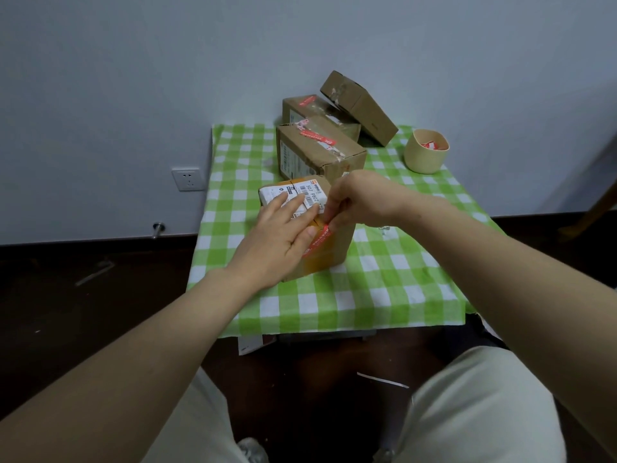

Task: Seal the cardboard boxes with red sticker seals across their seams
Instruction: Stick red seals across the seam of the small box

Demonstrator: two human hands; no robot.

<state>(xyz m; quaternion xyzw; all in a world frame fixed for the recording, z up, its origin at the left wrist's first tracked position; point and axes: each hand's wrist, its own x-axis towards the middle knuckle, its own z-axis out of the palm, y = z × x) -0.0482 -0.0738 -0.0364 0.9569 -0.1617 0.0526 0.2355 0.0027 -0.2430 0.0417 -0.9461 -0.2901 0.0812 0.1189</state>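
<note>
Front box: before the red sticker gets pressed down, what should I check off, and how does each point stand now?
1. Left hand steadies the front box: ok, flat on top.
2. Right hand fingers pinch the red sticker: ok.
3. Sticker runs over the top edge onto the side: ok.
4. Sticker fully stuck down: cannot tell.
5. Sticker lies along the seam: cannot tell, hands cover it.
6. Spare stickers in the cup: ok, red pieces visible.

Your left hand (280, 237) covers the near box's (334, 248) top and most of its label (302, 193). The red seal's (319, 240) upper end disappears under your right hand's (359, 198) fingertips. Its print is too small to read.
</note>
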